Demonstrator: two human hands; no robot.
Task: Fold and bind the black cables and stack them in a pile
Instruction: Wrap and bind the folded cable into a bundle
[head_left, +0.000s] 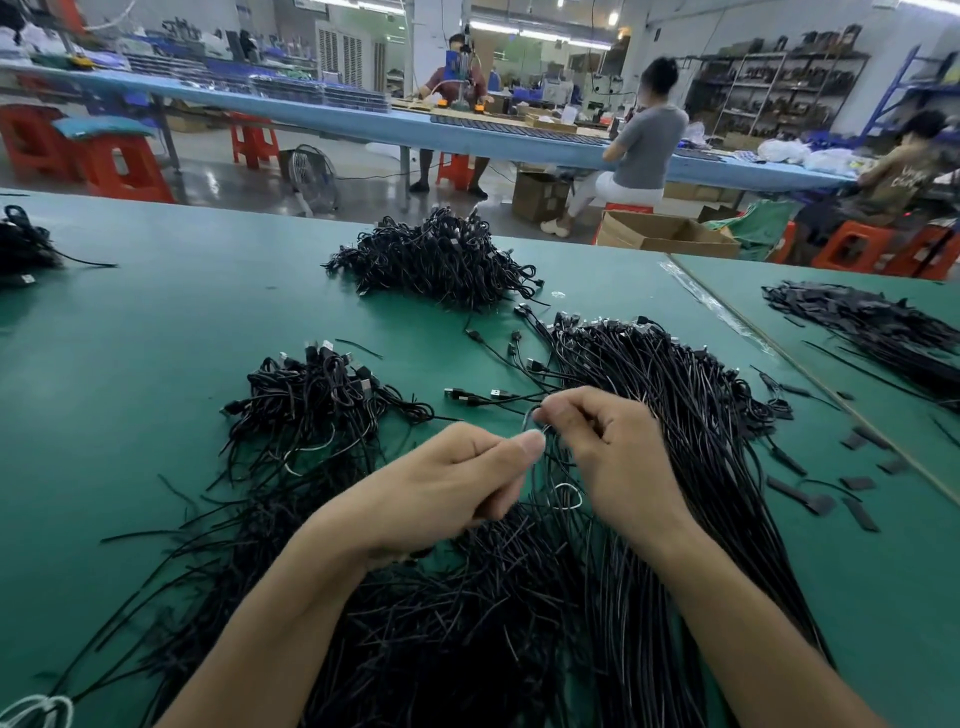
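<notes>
My left hand (457, 483) and my right hand (608, 447) meet above the green table (130, 338), both pinching one thin black cable (535, 421) bent into a small loop between their fingertips. A long bundle of straight black cables (675, 415) lies under my right hand and runs toward me. Loose black ties (441, 623) are heaped beneath my forearms. A pile of bound cables (311, 400) sits to the left of my hands. A bigger pile of bound cables (441, 260) lies farther back.
Short black strips (857, 493) are scattered at the right near the table seam, with a heap of them (872, 332) on the adjoining table. Another cable bundle (21, 244) sits at the far left edge. People work at a blue bench (467, 130) behind.
</notes>
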